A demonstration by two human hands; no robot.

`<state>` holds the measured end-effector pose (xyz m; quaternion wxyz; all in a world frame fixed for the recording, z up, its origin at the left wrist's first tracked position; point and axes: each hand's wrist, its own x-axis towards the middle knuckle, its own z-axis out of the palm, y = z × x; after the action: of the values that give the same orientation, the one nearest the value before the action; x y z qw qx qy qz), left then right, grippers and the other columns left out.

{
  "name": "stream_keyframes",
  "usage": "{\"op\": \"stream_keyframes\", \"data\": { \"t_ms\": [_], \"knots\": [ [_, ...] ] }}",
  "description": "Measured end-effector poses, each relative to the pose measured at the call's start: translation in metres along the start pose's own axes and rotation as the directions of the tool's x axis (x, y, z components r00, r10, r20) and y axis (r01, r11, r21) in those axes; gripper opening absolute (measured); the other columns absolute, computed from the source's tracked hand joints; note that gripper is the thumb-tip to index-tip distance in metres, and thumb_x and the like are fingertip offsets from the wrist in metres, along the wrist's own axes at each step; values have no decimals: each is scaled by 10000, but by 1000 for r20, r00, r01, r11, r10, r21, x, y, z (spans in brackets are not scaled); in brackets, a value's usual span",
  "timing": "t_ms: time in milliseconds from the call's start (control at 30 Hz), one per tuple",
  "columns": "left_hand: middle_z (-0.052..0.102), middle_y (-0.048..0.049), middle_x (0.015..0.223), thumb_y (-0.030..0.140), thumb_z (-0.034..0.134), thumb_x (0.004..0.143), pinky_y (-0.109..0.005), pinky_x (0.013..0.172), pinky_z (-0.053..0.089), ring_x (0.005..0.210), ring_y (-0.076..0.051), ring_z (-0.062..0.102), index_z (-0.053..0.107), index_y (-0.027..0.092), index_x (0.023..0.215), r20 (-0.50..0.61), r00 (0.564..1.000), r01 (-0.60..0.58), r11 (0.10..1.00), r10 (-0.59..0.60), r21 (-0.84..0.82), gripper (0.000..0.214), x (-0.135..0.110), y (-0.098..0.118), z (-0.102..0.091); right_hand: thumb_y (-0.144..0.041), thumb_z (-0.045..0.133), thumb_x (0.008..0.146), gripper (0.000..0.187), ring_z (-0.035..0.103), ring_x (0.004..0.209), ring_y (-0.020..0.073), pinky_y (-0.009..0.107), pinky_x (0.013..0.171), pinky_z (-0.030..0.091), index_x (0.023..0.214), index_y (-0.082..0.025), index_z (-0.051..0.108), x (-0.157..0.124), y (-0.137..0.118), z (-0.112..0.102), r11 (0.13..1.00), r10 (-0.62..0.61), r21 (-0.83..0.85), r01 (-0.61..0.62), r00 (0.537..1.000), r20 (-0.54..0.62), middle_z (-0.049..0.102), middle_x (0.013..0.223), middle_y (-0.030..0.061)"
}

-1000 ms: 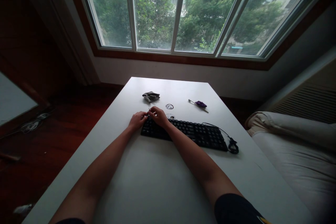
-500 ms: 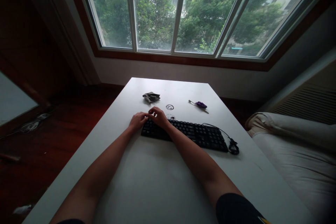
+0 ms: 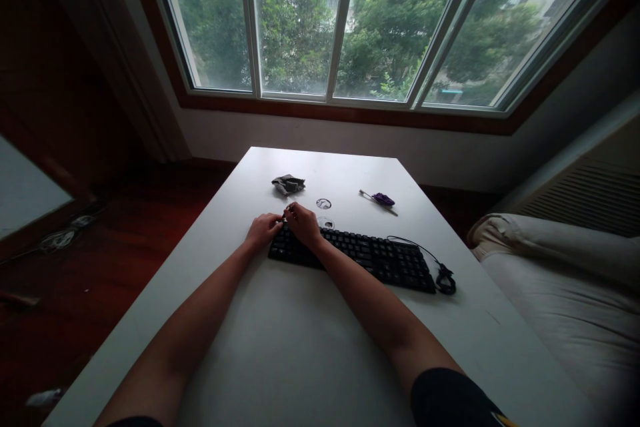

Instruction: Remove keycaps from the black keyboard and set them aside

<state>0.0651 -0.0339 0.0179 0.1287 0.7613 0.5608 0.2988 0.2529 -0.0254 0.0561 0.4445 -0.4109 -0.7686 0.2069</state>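
Note:
A black keyboard point(image 3: 370, 257) lies across the white table point(image 3: 300, 347). Both my hands meet over its far left corner. My left hand point(image 3: 263, 230) rests at the keyboard's left end with its fingers curled. My right hand point(image 3: 303, 221) sits on the top-left keys with its fingertips pinched together against my left hand's fingers. A tiny pale thing shows between the fingertips; I cannot make out what it is.
Beyond the keyboard lie a crumpled grey cloth point(image 3: 287, 183), a small round ring point(image 3: 323, 203), a clear round piece point(image 3: 326, 222) and a purple-handled tool point(image 3: 383, 199). The keyboard's coiled cable point(image 3: 443, 277) sits at its right end. A pale sofa point(image 3: 565, 280) stands on the right.
My right hand has shifted slightly toward my left hand and its fingertips have closed into a tighter pinch. The keyboard and the other things have not moved.

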Motion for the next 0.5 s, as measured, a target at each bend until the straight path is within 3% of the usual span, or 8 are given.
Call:
{"op": "stream_keyframes", "data": {
  "t_ms": [233,500],
  "knots": [
    [743,-40,1138,347,571,933,-384,947,478,1057,-253,631,740,250,1143,-5,1000,4,1000,-4,-23,286,-1,1,0,-412,512,976,233,727,729,212,274,668,520,856,-238,610,3,3,-2,987,122,109,-115,990,-65,729,744,25],
    [748,-52,1110,325,582,922,-401,949,484,1034,-260,638,740,249,1149,-16,1000,5,999,-6,-39,287,-1,2,0,-440,470,991,268,716,631,187,270,659,529,855,-236,575,5,12,0,958,186,242,-154,976,-113,695,646,-8]
  ]
}}
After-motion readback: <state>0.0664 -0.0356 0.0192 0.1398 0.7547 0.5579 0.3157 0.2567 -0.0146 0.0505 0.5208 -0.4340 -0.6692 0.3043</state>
